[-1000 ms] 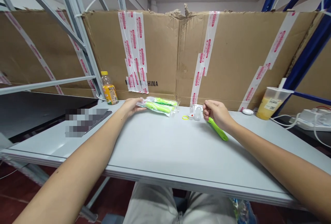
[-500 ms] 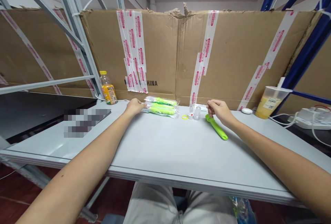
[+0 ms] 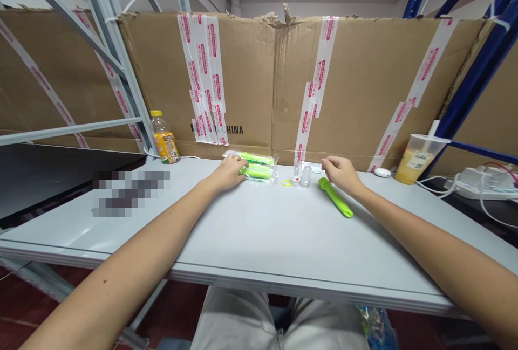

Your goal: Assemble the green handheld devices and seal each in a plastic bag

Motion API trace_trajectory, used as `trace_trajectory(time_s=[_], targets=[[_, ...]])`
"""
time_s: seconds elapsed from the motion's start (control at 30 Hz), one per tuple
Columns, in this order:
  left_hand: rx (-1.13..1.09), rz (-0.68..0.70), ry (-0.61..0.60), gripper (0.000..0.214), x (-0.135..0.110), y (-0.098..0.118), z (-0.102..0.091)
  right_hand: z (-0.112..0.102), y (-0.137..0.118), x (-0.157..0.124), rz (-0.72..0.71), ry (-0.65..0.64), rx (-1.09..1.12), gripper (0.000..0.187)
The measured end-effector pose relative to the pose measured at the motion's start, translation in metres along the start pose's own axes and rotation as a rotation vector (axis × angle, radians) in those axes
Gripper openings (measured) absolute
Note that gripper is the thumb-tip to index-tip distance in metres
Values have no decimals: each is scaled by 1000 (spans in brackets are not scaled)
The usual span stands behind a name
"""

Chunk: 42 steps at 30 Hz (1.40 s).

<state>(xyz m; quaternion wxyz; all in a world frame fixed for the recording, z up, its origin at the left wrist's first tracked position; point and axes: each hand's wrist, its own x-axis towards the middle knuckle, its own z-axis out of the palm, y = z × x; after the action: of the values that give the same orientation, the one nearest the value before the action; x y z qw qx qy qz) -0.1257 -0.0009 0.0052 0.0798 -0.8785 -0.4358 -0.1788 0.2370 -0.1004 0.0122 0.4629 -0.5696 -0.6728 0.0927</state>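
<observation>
My left hand (image 3: 229,172) lies over the left end of the clear-wrapped green sticks (image 3: 259,171), its fingers curled over the nearer packet. My right hand (image 3: 342,171) is closed, thumb and fingertips together; whether anything is between them I cannot make out. Just below those fingers, a loose bright green stick (image 3: 336,199) with a wider rounded head lies slanted on the table. Between my hands stand a small clear cap (image 3: 306,177) and a clear piece with a red dot (image 3: 295,176). A yellow ring (image 3: 286,183) lies flat beside them.
A cardboard wall (image 3: 251,86) closes off the back of the table (image 3: 259,231). At the left stands a juice bottle (image 3: 165,142). A drink cup with a straw (image 3: 418,161), a white round object (image 3: 382,172) and a power strip with cables (image 3: 485,185) are at the right.
My left hand has moved right, from the packets' left end to over them, and its fingers now curl on the nearer one. My right hand has hardly moved. The view has shifted slightly.
</observation>
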Motion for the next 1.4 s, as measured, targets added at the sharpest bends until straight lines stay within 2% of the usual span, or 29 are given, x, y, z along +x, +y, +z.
trace_trajectory(time_s=[0.07,0.13,0.2,0.27,0.37,0.43,0.53,0.63,0.77,0.83,0.9,0.97,1.07,1.13,1.2,1.27,1.4], targets=[[39,32,8,41,0,5,-2,-2,-1,1,10,5,-223,36],[53,85,30,40,-1,17,-4,-5,-3,2,87,-53,-439,34],[48,157,71,33,-1,36,-5,-8,-4,3,190,-153,-608,36],[32,233,92,28,-1,60,-3,-11,-5,3,249,-242,-708,47],[14,376,86,26,0,95,4,-14,-4,3,256,-356,-740,63],[-1,402,85,27,3,112,12,-14,-5,2,249,-433,-723,65],[-31,378,78,29,10,122,22,-12,-6,-1,265,-499,-736,60],[-80,315,53,25,17,121,30,-9,-6,-2,274,-518,-744,50],[-138,286,44,16,20,120,32,-12,-6,0,261,-471,-683,39],[-159,300,63,16,19,120,29,-19,-9,1,282,-470,-548,33],[-242,313,88,17,16,121,25,-30,-15,1,301,-523,-313,31],[-413,262,126,16,14,122,20,-39,-24,-1,261,-630,-53,32],[-800,56,121,14,12,126,15,-40,-37,-9,189,-829,245,41],[-1059,-59,45,24,11,131,12,-32,-43,-16,133,-914,326,53],[-1227,-100,-36,35,10,136,10,-19,-45,-23,58,-943,323,67],[-1276,-98,-88,42,8,140,8,-6,-45,-29,-28,-920,296,66],[-1266,-69,-164,47,6,142,7,6,-43,-33,-128,-701,221,48]])
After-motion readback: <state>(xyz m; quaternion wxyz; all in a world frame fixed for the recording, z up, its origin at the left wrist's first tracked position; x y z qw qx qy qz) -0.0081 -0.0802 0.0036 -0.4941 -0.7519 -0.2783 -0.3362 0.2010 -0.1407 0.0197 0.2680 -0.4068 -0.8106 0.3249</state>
